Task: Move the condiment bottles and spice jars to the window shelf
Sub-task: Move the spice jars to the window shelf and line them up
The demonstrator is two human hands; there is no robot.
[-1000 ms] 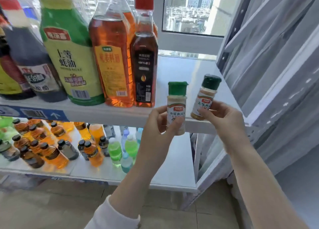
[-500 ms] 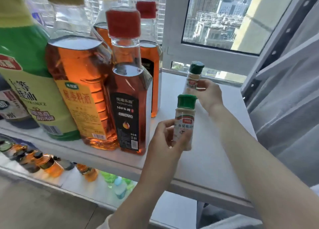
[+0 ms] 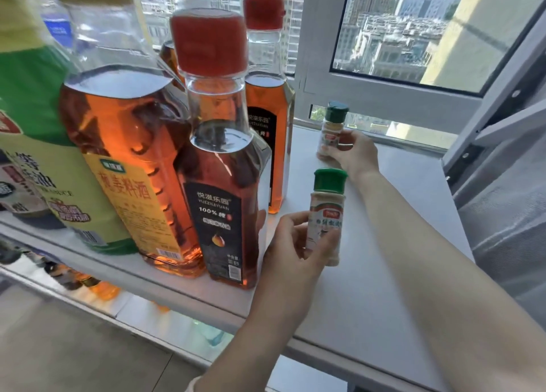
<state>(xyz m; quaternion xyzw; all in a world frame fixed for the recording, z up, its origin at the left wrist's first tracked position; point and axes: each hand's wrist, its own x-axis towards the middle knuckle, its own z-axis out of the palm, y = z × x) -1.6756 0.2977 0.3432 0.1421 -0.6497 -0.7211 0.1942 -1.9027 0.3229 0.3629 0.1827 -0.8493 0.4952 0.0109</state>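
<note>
My left hand [image 3: 291, 245] grips a pale spice jar with a bright green cap [image 3: 326, 211], upright just above the white window shelf [image 3: 384, 273], beside a red-capped oil bottle [image 3: 220, 167]. Farther back, my right hand [image 3: 354, 152] holds a second spice jar with a dark green cap [image 3: 332, 128], its base on or just above the shelf near the window frame. A second red-capped bottle [image 3: 267, 108] stands behind the first.
A large amber cooking-wine bottle [image 3: 124, 143] and a green-labelled sauce bottle [image 3: 32, 131] crowd the shelf's left side. A window frame [image 3: 384, 96] bounds the back, and a grey metal upright [image 3: 487, 119] the right. A lower shelf of small bottles [image 3: 97, 288] shows beneath.
Both hands have moved up from the shelf's front edge and over it. My right hand has carried its jar to the back by the window; my left hand holds its jar near the front.
</note>
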